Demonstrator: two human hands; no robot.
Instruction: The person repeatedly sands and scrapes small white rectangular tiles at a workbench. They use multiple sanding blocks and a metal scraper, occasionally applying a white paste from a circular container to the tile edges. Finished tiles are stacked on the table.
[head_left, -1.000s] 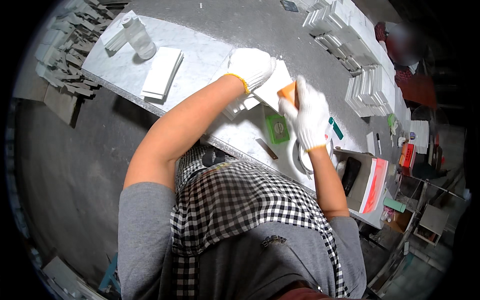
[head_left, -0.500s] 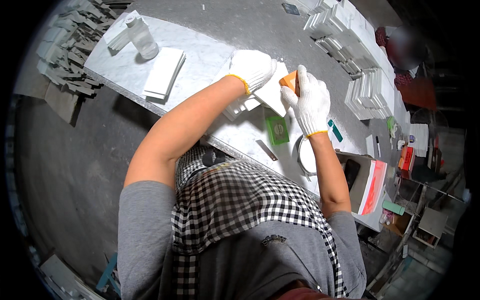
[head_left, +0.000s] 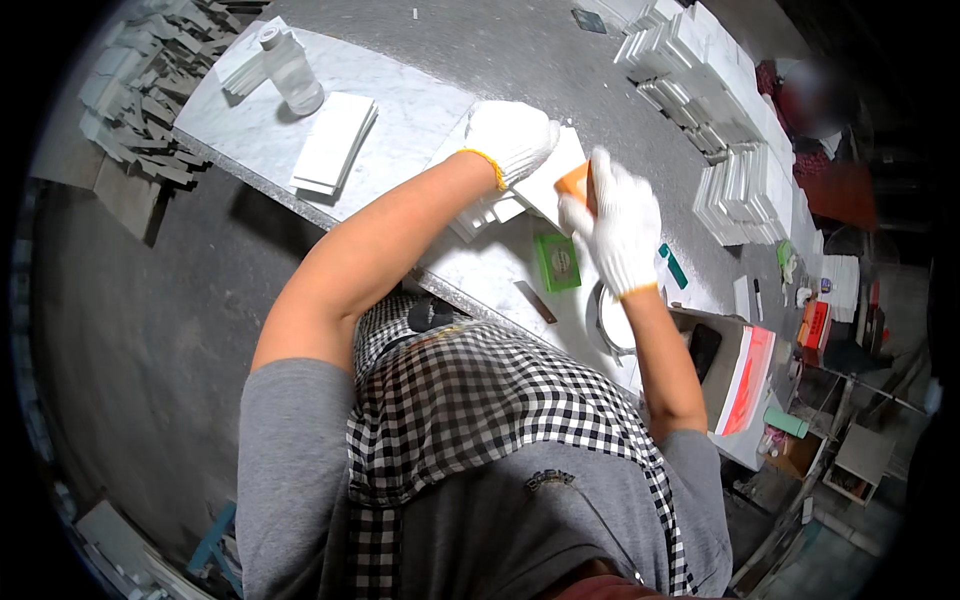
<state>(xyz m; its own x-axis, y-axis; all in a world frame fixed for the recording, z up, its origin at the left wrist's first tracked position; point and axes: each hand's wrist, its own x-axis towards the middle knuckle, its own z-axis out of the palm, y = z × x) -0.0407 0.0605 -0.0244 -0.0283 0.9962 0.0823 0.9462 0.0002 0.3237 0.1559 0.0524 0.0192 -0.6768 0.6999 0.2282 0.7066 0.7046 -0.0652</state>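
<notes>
White knit gloves with yellow cuffs cover both hands. My left hand point(head_left: 512, 140) is closed over the upper left part of a white tile point(head_left: 545, 187), holding it; its fingertips are partly hidden. Other white tile pieces point(head_left: 485, 214) lie under that tile on the marble-look table point(head_left: 415, 125). At the tile's right edge, my right hand point(head_left: 624, 225) grips a small orange block point(head_left: 573, 185) between thumb and fingers. A green box point(head_left: 557, 262) and a flat metal strip point(head_left: 536, 302) lie nearer me. Below the right wrist a round white container point(head_left: 613, 320) is partly covered by my forearm.
A clear bottle point(head_left: 291, 75) stands near a stack of white tiles point(head_left: 335, 145) at left. Stacked tiles point(head_left: 740, 195) line the right side. An open carton point(head_left: 735, 375) sits by my right elbow. A teal tool point(head_left: 673, 266) lies near the right wrist. Another person point(head_left: 815, 100) is far right.
My right hand has shifted slightly down toward me, with the orange block still in its grip. My left hand stays on the tile. The whole view has shifted a little.
</notes>
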